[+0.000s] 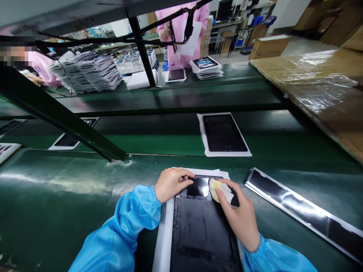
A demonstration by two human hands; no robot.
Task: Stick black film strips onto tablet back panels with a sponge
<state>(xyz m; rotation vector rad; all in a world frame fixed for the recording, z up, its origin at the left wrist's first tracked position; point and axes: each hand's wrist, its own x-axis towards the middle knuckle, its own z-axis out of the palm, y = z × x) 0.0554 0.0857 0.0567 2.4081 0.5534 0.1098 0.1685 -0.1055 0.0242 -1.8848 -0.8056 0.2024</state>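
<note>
Glossy strip [196, 187] on the panel [202, 223], rubbing looks unfinished
Right hand [241, 213] pinches a yellowish pad [219, 188]; left hand [171, 184] half-closed, can't tell if gripping.

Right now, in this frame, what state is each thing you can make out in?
Near tablet: flat, dark side up, on white paper.
Pad: held at near tablet's upper end.
Right hand: fingers closed on pad.
Left hand: at near tablet's upper left, grip unclear.
Far tablet: flat, dark, untouched.
Long strip: lying slantwise, not held.
Tall stack: piled, edges uneven.
</note>
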